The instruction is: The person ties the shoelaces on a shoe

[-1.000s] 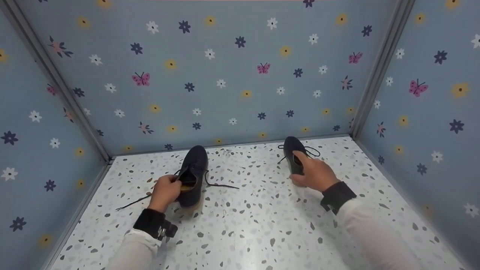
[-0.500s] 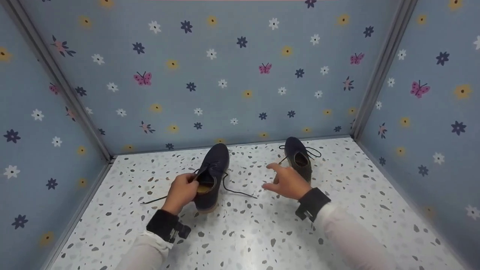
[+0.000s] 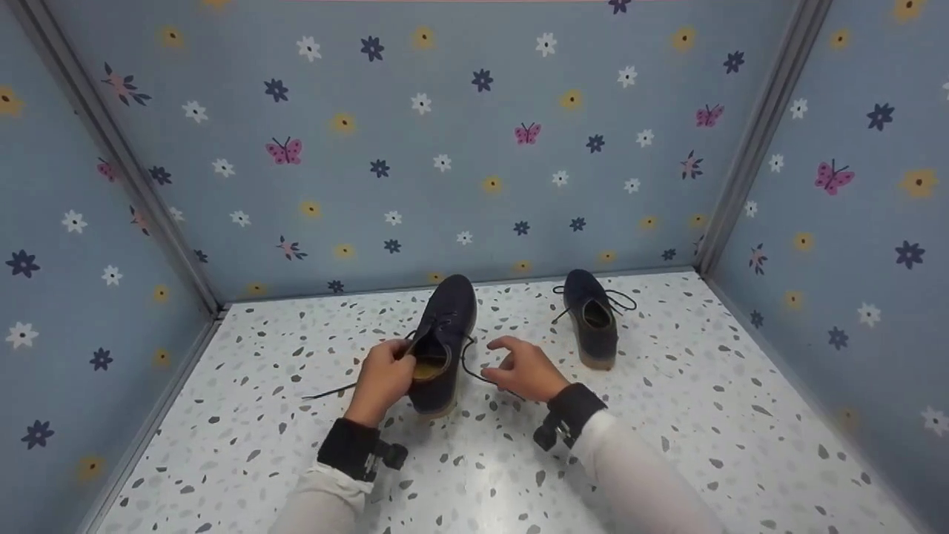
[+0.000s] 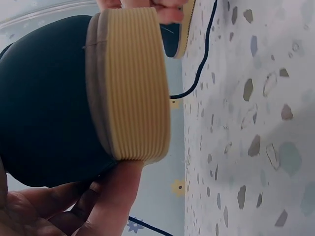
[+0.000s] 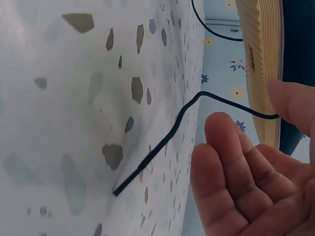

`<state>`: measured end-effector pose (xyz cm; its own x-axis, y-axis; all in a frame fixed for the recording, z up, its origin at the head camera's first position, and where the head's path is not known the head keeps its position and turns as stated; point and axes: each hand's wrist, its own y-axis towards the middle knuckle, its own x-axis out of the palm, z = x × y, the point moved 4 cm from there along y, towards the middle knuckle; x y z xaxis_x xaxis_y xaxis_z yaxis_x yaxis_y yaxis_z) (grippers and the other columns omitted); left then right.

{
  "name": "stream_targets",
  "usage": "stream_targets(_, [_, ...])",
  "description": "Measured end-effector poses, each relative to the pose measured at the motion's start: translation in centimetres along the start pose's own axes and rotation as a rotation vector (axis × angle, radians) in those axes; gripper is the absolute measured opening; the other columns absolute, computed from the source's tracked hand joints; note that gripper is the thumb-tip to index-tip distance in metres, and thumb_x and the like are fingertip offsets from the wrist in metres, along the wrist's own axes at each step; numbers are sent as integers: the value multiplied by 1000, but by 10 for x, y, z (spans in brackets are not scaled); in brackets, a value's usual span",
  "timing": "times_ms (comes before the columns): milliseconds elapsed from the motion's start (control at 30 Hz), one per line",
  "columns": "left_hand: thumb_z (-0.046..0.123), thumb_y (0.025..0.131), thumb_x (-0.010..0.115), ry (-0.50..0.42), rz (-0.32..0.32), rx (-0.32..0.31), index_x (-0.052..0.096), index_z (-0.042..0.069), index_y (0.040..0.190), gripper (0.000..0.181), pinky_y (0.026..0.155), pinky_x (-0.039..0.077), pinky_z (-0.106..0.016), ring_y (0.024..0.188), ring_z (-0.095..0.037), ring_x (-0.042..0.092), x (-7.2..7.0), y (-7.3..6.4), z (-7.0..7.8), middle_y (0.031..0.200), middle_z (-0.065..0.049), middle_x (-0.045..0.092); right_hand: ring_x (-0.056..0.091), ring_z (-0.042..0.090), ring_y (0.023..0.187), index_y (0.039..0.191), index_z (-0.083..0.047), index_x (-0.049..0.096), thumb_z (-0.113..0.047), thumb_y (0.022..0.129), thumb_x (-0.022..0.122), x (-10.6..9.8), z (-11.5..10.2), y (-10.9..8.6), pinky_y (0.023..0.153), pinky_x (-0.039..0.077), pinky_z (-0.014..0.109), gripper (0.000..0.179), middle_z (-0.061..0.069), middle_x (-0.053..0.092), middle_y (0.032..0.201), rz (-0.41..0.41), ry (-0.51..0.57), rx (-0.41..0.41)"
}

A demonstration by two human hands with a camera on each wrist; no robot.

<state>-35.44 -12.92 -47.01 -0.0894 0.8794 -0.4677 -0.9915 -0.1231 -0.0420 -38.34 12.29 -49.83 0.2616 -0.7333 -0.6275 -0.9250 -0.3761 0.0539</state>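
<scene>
A dark navy lace-up shoe (image 3: 451, 305) with a ribbed cream sole (image 4: 135, 83) is held by my left hand (image 3: 384, 380) at the left side of its opening. In the left wrist view, the heel is lifted off the floor and my left fingers (image 4: 118, 196) press against its side and sole. The laces are untied, one end out to each side. My right hand (image 3: 528, 372) is just right of this shoe, thumb and fingers apart. Beside those fingers hangs the right shoelace (image 5: 172, 129), not gripped.
The matching shoe (image 3: 599, 347) stands to the right on the speckled floor (image 3: 474, 475), its lace tied in a bow. Blue floral panels (image 3: 445, 148) enclose the floor at the back and both sides, with grey metal posts (image 3: 756, 141) at the corners.
My left hand has carried the held shoe to the right. My right hand has let go of the other shoe and moved left to beside the held shoe's lace.
</scene>
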Motion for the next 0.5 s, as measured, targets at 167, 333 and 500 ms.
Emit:
stream_targets(167, [14, 97, 50, -20, 8, 26, 66, 1, 135, 44, 105, 53, -51, 121, -31, 66, 5, -4, 4, 134, -19, 69, 76, 22, 76, 143, -12, 58, -25, 96, 75, 7, 3, 12, 65, 55, 27, 52, 10, 80, 87, 9, 111, 55])
stream_targets(333, [12, 96, 51, -36, 6, 41, 67, 1, 134, 43, 106, 52, -51, 122, -31, 64, 10, -8, 6, 131, -19, 69, 77, 22, 76, 142, -8, 59, -18, 97, 74, 15, 7, 21, 68, 60, 30, 49, 17, 79, 93, 1, 224, 101])
stream_targets(500, [11, 96, 52, -46, 6, 61, 68, 2, 133, 42, 105, 52, -50, 120, -31, 64, 13, -12, 8, 128, -18, 70, 74, 15, 72, 138, -8, 63, -16, 96, 73, 22, 11, 27, 68, 61, 31, 44, 14, 80, 90, 8, 275, 124])
